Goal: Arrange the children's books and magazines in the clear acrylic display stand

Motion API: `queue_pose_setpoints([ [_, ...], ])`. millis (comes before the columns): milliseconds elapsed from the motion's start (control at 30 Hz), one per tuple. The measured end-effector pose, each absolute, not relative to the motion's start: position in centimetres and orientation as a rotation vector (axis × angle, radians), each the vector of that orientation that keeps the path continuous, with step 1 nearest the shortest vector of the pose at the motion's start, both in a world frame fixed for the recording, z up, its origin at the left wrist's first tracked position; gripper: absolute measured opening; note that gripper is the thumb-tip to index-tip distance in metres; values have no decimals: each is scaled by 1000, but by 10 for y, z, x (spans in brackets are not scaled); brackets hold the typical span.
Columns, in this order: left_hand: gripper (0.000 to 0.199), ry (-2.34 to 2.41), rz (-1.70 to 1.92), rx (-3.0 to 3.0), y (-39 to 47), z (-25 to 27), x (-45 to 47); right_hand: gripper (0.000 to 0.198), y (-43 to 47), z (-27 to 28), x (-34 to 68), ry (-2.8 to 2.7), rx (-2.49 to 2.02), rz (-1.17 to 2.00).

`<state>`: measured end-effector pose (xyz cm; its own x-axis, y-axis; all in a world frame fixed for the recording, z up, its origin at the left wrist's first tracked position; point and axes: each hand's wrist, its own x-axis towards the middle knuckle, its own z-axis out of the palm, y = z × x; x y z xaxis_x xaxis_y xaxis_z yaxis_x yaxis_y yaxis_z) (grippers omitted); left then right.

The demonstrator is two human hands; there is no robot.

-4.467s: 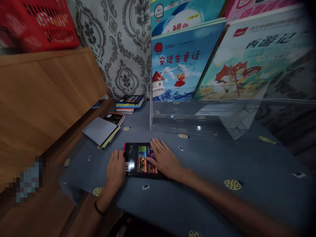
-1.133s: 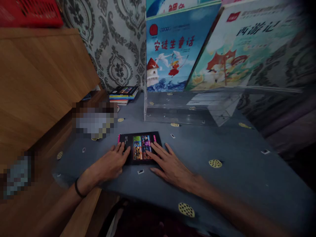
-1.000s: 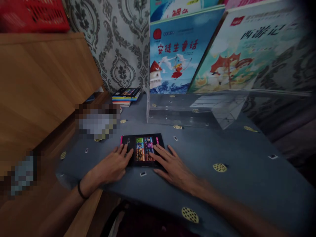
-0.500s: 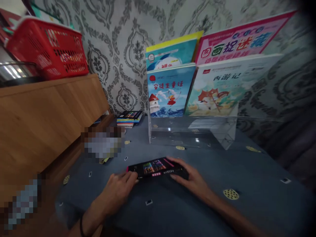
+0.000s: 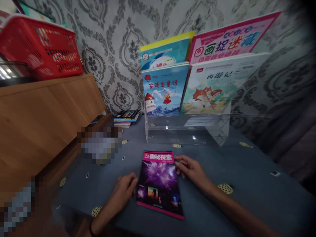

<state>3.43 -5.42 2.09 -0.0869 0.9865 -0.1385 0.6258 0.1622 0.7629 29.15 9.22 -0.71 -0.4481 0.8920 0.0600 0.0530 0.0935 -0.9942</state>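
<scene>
A magazine-like book (image 5: 158, 184) with a purple starburst cover and a pink title band lies face up on the dark blue tablecloth, near the front edge. My left hand (image 5: 124, 189) is at its left edge, fingers curled and tips against or very close to the side. At the upper right edge, my right hand (image 5: 189, 168) has thumb and fingers bent together, with the fingertips on the border. How far the fingers reach under the book is hidden.
A clear acrylic stand (image 5: 172, 136) holds several upright picture books, among them a blue one (image 5: 165, 89) and a pale green one (image 5: 219, 85). A small stack of books (image 5: 126, 118) is by the wall. Left, a red basket (image 5: 46, 49) stands on a wooden cabinet (image 5: 49, 112).
The book was tilted between both hands with its dark back and spine showing. It now lies flat, front cover up. Both hands have moved to its side edges.
</scene>
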Motion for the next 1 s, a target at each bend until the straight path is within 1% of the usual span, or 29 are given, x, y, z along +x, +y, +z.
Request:
queue_pose_setpoints([
  [100,26,1926,690,1770,-54,22,34,49,94,-15,294,-1749,-1032,1283],
  [167,18,1954,703,1904,-52,22,36,39,91,-14,296,-1867,-1073,1085],
  [233,15,1961,732,2045,-50,16,38,32,83,-10,293,-1998,-1049,860],
  [300,20,1977,747,2176,-49,7,40,32,69,-4,285,-2148,-928,720],
  [400,28,2026,697,2313,-51,-5,42,42,47,5,261,-2427,-690,717],
  [533,33,2082,531,2383,-56,-12,43,71,34,11,223,-2732,-468,804],
  [600,36,2094,486,2398,-57,-13,43,80,39,10,209,-2793,-441,806],
  [700,38,2111,492,2409,-57,-14,44,82,55,3,198,-2778,-514,742],
  [800,33,2132,480,2408,-56,-12,45,85,73,-5,198,-2726,-656,615],
  [1000,36,2114,483,2468,-58,-11,45,87,94,-14,223,-2665,-979,469],
])
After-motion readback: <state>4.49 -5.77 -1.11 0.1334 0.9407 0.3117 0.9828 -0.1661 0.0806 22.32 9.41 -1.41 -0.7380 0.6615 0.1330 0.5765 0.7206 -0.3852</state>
